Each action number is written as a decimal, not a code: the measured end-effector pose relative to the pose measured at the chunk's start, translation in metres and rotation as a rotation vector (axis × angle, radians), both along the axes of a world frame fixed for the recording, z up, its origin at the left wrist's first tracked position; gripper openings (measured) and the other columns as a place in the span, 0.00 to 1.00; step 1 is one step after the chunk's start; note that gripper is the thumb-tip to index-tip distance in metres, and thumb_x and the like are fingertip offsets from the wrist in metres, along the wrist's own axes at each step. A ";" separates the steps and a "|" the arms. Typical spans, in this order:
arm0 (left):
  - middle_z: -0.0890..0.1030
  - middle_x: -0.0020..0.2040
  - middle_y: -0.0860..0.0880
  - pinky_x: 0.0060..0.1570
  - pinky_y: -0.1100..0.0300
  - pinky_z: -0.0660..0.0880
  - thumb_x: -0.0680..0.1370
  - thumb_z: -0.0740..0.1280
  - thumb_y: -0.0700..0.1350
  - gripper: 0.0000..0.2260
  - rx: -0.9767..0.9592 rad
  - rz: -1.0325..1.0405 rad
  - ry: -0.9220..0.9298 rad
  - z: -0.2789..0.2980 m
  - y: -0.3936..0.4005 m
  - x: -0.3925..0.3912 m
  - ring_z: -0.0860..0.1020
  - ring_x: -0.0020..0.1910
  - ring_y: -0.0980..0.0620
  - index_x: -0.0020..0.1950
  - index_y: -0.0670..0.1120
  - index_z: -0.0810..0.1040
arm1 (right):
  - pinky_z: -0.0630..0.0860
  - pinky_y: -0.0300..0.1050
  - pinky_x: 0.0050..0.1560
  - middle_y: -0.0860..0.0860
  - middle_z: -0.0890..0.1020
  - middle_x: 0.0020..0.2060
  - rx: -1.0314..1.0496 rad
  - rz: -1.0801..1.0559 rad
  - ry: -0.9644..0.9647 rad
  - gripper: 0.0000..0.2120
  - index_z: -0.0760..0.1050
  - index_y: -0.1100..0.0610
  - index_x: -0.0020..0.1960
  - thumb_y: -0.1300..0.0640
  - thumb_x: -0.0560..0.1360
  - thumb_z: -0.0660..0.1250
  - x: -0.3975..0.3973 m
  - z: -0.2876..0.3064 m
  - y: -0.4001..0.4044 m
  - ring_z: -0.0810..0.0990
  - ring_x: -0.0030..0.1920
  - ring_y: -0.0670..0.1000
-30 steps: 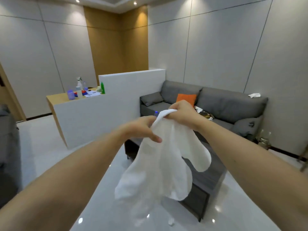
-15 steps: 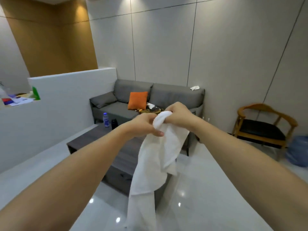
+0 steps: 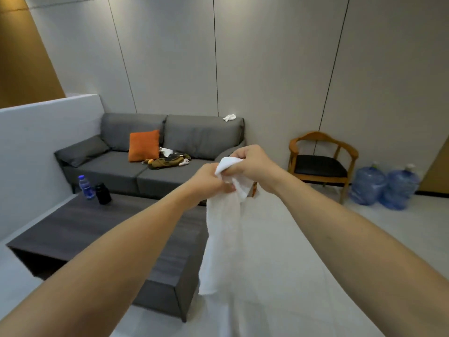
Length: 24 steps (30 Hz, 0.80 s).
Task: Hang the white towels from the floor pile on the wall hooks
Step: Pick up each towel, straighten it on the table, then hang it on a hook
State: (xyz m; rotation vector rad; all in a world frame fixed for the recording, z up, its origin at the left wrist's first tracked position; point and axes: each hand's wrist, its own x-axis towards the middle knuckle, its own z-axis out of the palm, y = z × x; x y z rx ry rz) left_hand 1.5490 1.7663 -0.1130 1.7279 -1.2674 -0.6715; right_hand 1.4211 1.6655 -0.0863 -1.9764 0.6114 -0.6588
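A white towel (image 3: 224,237) hangs in front of me, bunched at its top edge. My left hand (image 3: 210,182) pinches the bunched top from the left. My right hand (image 3: 250,164) grips the same top edge from the right, fingers curled round it. Both hands are held out at chest height, close together. The towel's lower part droops toward the floor and blends with the pale tiles. No wall hooks and no floor pile are in view. A small white cloth (image 3: 229,117) lies on the sofa's backrest.
A dark low coffee table (image 3: 97,234) stands to my front left with a water bottle (image 3: 85,187) and a black flask (image 3: 103,193). A grey sofa (image 3: 155,152) with an orange cushion (image 3: 143,145) lines the wall. A wooden chair (image 3: 320,164) and two water jugs (image 3: 384,187) stand at the right.
My view has swung to the right: the counter left the frame, the chair and jugs came in. The towel now hangs straighter and narrower. Both hands keep their hold on its top.
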 end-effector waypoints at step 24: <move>0.85 0.46 0.51 0.49 0.53 0.82 0.77 0.71 0.49 0.04 -0.343 0.369 0.154 0.066 -0.275 0.271 0.84 0.47 0.51 0.50 0.50 0.82 | 0.71 0.41 0.36 0.52 0.79 0.34 -0.022 0.094 0.050 0.23 0.76 0.69 0.42 0.49 0.68 0.79 0.227 0.030 -0.306 0.77 0.34 0.49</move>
